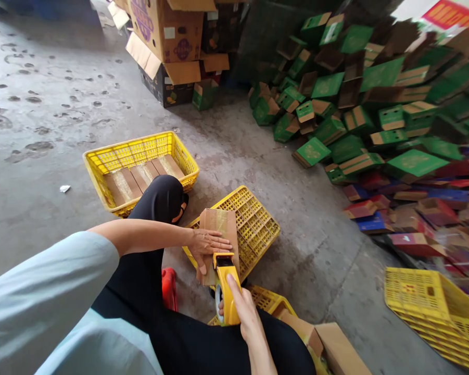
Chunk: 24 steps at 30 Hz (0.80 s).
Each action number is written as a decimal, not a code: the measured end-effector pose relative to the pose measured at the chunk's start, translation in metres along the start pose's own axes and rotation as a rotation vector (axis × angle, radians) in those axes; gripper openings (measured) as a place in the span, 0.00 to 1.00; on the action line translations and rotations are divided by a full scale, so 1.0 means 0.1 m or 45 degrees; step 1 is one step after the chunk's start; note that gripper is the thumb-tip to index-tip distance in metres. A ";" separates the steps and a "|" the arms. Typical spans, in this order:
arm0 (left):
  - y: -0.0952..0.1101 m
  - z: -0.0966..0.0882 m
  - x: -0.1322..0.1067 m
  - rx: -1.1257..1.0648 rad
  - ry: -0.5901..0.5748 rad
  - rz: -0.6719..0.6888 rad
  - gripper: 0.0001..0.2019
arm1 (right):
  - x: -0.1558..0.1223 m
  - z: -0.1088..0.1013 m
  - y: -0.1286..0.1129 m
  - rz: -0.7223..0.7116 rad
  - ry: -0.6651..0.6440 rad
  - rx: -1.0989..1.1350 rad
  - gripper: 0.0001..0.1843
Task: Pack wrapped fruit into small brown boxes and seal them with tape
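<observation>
The person sits low over a concrete floor (54,172), and both bare hands work on a small brown cardboard box (219,229) that rests on an upturned yellow plastic crate (257,226), toward that crate's near left edge. The left hand (206,246) lies flat across the box's top face, fingers spread and stretched toward the right, the thumb hanging down over the near side; it presses rather than grasps. The right hand (245,307) is wrapped around the handle of a yellow tape dispenser (227,286), fingers closed on it and the index finger laid along its top, with the dispenser's front end touching the near edge of the box just below the left hand's fingers. A bent knee in black cloth rises just left of the box, and a pale blue sleeve (42,297) covers the left upper arm. Beyond the knee stands a yellow basket (140,147) holding flat brown boxes laid side by side. At the lower right corner of the floor another yellow crate (433,302) lies tilted. Along the right side, a large heap of green boxes (359,109) spills down into red and blue ones, and big brown cartons (172,36) stand at the far edge.
</observation>
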<state>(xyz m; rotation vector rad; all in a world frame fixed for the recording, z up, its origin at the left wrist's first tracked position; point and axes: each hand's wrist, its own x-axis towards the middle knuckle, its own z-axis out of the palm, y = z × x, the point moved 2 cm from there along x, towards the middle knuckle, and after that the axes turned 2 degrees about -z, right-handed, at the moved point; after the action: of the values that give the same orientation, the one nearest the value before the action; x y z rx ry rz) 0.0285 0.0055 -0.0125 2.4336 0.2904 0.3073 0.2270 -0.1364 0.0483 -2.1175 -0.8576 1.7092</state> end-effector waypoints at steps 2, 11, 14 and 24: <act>-0.05 0.04 0.00 0.036 0.003 0.052 0.42 | 0.00 0.01 0.01 -0.009 -0.007 0.028 0.39; -0.26 0.02 0.13 0.121 -0.182 0.049 0.41 | -0.18 -0.06 0.25 0.006 0.042 0.084 0.35; -0.34 -0.08 0.25 0.122 -0.221 0.054 0.40 | -0.23 -0.04 0.23 -0.012 0.051 0.131 0.36; -0.07 0.01 0.13 -0.011 -0.170 0.165 0.37 | -0.22 0.08 0.31 -0.039 0.044 0.186 0.34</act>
<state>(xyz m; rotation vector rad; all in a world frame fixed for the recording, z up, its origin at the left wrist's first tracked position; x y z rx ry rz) 0.0404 0.0138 -0.0163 2.4555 0.0728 0.2001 0.2252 -0.1747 0.0461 -2.0217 -0.7287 1.6615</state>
